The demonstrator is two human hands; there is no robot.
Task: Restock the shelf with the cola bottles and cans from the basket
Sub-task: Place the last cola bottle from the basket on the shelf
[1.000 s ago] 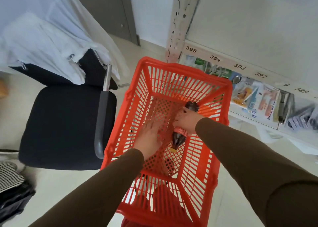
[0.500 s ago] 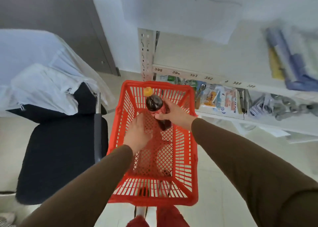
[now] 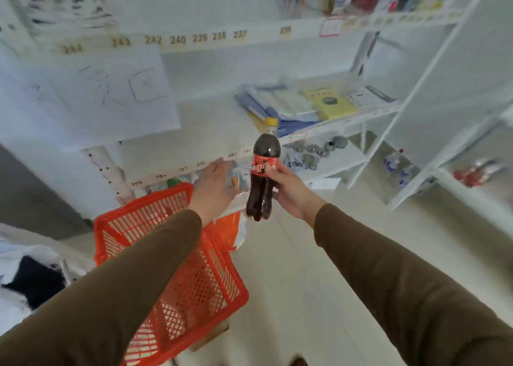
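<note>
currently the white shelf unit (image 3: pixel 319 126) fills the far side of the scene, its tiers running left to right with numbered tags along the front edges. the tier with the yellow booklet (image 3: pixel 329 103) and blue folders (image 3: pixel 266 107) on its right part shows bare board on its left part, directly beyond the hands. the red basket (image 3: pixel 177 257) sits low and near-left, under the left forearm; its contents cannot be told from this angle.

the cola bottle (image 3: pixel 262 176) is out of the basket, held upright in mid-air, long axis vertical, yellow cap (image 3: pixel 271 121) up and base down. it lies near the tier's front edge, not yet over the board.

the right hand (image 3: pixel 288 188) grips the bottle round its waist, fingers curled across the red label. the left hand (image 3: pixel 215 185) is spread flat, fingers straight, holding nothing, just left of the bottle and apart from it.

judgement: the right hand carries the placing; the bare board lies up and away, so the bottle needs lifting forward, kept upright.
</note>
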